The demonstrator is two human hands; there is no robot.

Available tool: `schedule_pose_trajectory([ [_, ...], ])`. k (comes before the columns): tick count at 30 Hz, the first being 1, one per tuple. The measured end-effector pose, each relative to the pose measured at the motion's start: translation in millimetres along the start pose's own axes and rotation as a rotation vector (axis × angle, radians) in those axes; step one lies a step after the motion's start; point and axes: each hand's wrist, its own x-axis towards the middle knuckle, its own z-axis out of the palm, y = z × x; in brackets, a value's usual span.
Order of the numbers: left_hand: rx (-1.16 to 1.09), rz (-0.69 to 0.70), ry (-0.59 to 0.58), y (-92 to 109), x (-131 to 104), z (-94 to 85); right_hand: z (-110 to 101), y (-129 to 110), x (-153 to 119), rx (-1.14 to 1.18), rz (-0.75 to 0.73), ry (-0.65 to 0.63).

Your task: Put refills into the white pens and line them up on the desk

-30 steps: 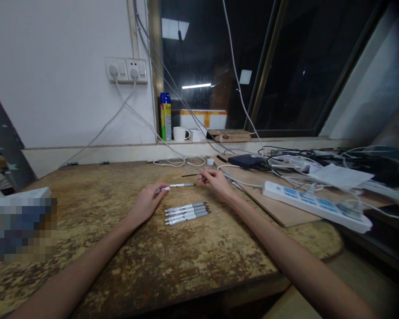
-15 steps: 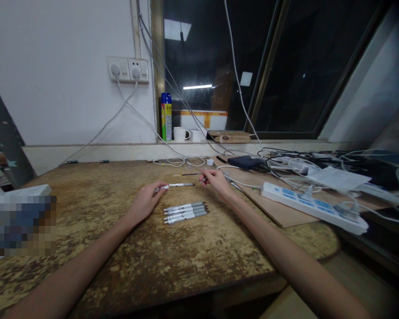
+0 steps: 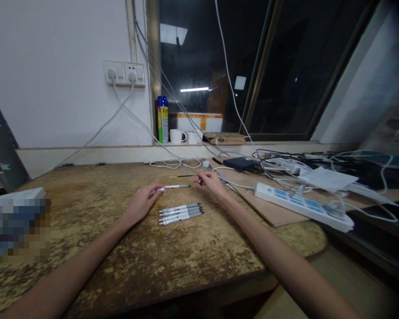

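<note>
My left hand [image 3: 142, 201] rests on the table with thumb and fingers pinched on a white pen barrel [image 3: 158, 191]. To the right of it lies a white and grey pen [image 3: 177, 186], its dark tip pointing at my other hand. My right hand [image 3: 210, 182] is closed at the fingertips on a small grey piece [image 3: 198, 180], partly hidden, perhaps a pen's grip section. Just behind the single pen is a thin ink refill [image 3: 182, 176], yellowish at one end and dark along the rest. Nearer to me, several white and grey pens [image 3: 181, 214] lie side by side, tips to the right.
A white power strip [image 3: 304, 206] sits on a brown board [image 3: 262, 208] at the right, with tangled cables and papers [image 3: 332, 177] behind. On the sill stand a spray can [image 3: 162, 119], a white mug [image 3: 177, 136] and a cardboard box [image 3: 224, 138]. The worn wooden table [image 3: 136, 261] ends in front.
The camera view has turned slightly, so everything sits a little further left. Both hands keep their grips, and the pens and refill lie as before.
</note>
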Motion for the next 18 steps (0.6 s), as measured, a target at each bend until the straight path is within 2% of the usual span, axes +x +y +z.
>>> schedule_pose_trajectory([
  [12, -0.015, 0.001, -0.002, 3.7, -1.9, -1.0, 1.2, 4.3, 1.2, 0.031, -0.016, -0.121],
  [18, -0.051, 0.000, -0.012, 2.9, -2.9, 0.1, 2.5, 8.5, 2.7, -0.087, -0.057, -0.103],
])
